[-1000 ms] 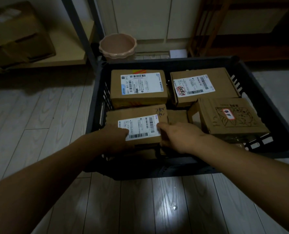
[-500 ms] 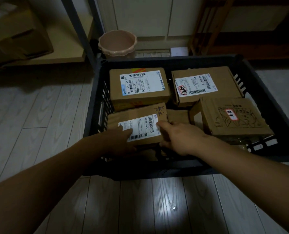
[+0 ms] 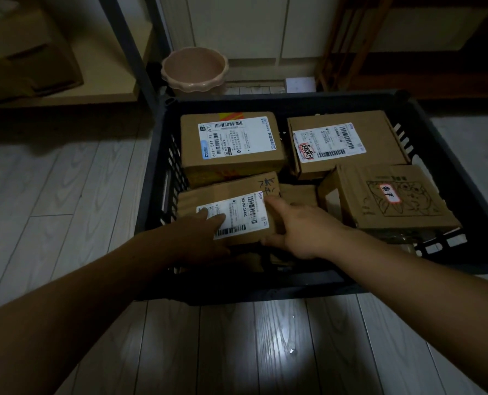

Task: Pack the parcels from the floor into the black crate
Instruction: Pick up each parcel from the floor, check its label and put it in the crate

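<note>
**Parcels in the crate, head view.** One black slatted plastic crate (image 3: 294,283) stands on the pale plank floor (image 3: 66,195). Its top layer holds four brown cardboard parcels. More cardboard shows between and beneath them, too hidden to count.

- **Far left:** the parcel with a large white label (image 3: 231,143).
- **Far right:** the flat parcel with a red-stamped label (image 3: 348,143).
- **Near right:** the tilted parcel with a line drawing (image 3: 391,195).
- **Near left:** the parcel with a barcode label (image 3: 237,206), lying just beside the far-left one.

Two bare hands reach over the near wall to this last parcel. The left hand (image 3: 200,235) lays straight fingers flat on its label. The right hand (image 3: 297,223) grasps its right end, fingers curled over the top and thumb on the near side.

Beyond the crate stands one pink scalloped tub (image 3: 194,69). One brown carton (image 3: 23,52) sits on a low shelf at upper left.
</note>
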Tool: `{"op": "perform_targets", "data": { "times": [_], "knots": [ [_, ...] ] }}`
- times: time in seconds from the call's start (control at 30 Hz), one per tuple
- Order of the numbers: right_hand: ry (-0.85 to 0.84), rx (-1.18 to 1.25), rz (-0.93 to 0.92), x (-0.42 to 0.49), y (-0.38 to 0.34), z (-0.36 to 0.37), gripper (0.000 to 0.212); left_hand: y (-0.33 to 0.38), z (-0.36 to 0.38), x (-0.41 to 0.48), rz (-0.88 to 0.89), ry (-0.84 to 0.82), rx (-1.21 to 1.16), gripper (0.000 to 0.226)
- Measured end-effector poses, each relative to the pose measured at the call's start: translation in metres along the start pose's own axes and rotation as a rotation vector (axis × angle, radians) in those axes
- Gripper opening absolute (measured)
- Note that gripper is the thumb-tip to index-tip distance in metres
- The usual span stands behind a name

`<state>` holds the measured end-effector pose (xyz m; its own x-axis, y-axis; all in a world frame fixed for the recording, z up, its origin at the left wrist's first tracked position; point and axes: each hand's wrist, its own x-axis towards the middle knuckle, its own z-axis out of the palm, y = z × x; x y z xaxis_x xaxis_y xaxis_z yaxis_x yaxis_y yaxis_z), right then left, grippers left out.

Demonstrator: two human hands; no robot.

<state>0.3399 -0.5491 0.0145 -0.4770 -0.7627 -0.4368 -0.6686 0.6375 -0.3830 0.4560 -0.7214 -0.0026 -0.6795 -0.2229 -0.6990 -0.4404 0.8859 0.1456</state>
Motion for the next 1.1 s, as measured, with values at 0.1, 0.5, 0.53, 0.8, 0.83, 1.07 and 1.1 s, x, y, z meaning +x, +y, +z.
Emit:
{"op": "perform_targets", "data": {
  "times": [0.1, 0.5, 0.53, 0.8, 0.83, 1.07, 1.1],
  "knots": [
    [0.002, 0.092, 0.02, 0.001, -0.001, 0.001, 0.079, 0.0, 0.0, 0.002, -0.012, -0.009, -0.021, 0.086],
    [0.032, 0.393, 0.158, -0.011, 0.01, -0.021, 0.086, 0.003, -0.014, -0.007, -0.015, 0.005, -0.356, 0.086],
    [0.028, 0.415, 0.157, -0.013, 0.011, -0.023, 0.085, 0.001, -0.016, -0.008, -0.028, 0.004, -0.396, 0.088],
    [-0.01, 0.214, 0.116, -0.036, 0.008, -0.06, 0.077, 0.01, -0.047, -0.043, 0.02, -0.012, -0.312, 0.086],
    [0.001, 0.175, 0.1, -0.038, 0.005, -0.066, 0.074, 0.013, -0.053, -0.049, 0.018, 0.009, -0.264, 0.088],
    [-0.026, 0.161, 0.082, -0.047, 0.002, -0.086, 0.066, 0.018, -0.088, -0.085, -0.004, 0.16, -0.043, 0.088],
    [-0.021, 0.186, 0.076, -0.047, 0.003, -0.085, 0.066, 0.018, -0.091, -0.088, -0.009, 0.17, -0.025, 0.087]
  ]
}}
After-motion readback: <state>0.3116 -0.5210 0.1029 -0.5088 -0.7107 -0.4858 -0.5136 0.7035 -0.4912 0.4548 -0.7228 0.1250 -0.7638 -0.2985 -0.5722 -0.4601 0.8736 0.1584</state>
